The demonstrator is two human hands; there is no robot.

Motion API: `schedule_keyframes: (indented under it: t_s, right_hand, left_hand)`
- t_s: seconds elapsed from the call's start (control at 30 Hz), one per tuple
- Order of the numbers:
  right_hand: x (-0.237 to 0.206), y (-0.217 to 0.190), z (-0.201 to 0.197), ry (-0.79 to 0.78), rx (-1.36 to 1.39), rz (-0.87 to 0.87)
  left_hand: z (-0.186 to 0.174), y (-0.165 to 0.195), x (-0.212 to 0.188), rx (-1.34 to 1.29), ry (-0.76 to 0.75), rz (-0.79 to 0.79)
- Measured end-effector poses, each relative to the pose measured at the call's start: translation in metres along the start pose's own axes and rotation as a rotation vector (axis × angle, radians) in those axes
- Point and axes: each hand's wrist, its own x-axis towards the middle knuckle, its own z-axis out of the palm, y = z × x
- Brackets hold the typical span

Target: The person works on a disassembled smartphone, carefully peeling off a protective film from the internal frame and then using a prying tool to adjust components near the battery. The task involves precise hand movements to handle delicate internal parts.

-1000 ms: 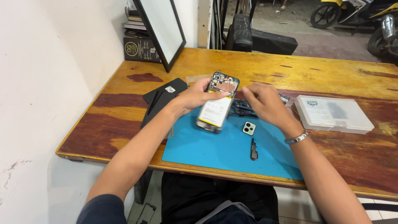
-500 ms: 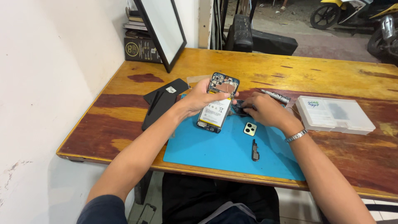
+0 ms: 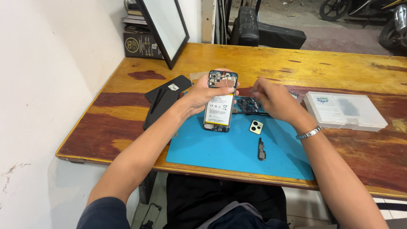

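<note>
In the head view, an opened smartphone with its back cover off, battery and circuit board exposed (image 3: 220, 101), is gripped upright over the blue rectangular work mat (image 3: 212, 146) on the wooden surface (image 3: 339, 63) by the left hand (image 3: 199, 94), fingers closed round its edge. The right hand (image 3: 271, 98) is held just beside it, fingers curled; whether anything is pinched cannot be told. Disassembly appears in hand; fine, steady placement seems called for.

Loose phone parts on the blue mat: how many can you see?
3: a small square camera cover right of the opened phone, a dark slim part below it, a dark plate beside the right hand. More may be hidden.
</note>
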Motion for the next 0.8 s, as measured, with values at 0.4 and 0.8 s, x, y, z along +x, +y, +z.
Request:
schedule_keyframes:
  t_s: [0.4, 0.8]
  right_hand:
    - [-0.008, -0.019, 0.005, 0.053, 0.250, -0.097]
    - [-0.006, -0.027, 0.017, 0.088, 0.168, 0.075]
  left_hand:
    - [-0.003, -0.003, 0.001, 0.064, 0.035, 0.020]
    - [-0.002, -0.004, 0.000, 0.171, 0.043, 0.057]
